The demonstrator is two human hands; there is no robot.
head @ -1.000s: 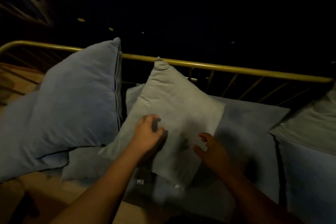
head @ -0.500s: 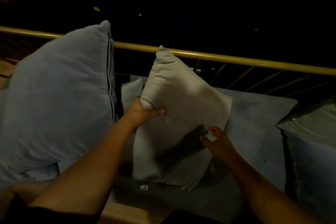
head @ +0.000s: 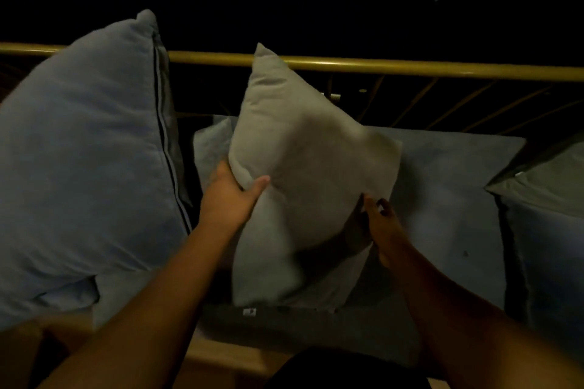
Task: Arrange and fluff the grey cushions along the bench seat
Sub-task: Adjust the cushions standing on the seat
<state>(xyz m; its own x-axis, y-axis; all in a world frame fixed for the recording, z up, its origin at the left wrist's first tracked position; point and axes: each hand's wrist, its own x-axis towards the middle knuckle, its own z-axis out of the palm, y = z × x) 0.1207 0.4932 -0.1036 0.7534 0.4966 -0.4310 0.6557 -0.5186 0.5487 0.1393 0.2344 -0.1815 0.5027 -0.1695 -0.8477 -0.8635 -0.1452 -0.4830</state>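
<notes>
A small pale grey cushion [head: 303,186] stands tilted on the bench seat, its top corner reaching the brass rail. My left hand [head: 230,196] grips its left edge, thumb across the front. My right hand [head: 379,218] holds its right edge from the side, fingers partly behind the fabric. A large blue-grey cushion [head: 85,161] stands upright to the left, touching nothing I hold. A flat blue-grey seat cushion [head: 448,208] lies under and behind the small one.
A brass rail [head: 410,68] with thin spokes runs along the back of the bench. More cushions [head: 550,224] are stacked at the right edge. The wooden bench front [head: 227,357] shows below. Beyond the rail everything is dark.
The small cushion has been lifted from lying slanted to standing more upright. My left hand moved to its left edge and gripped it; my right hand closed in on its right edge.
</notes>
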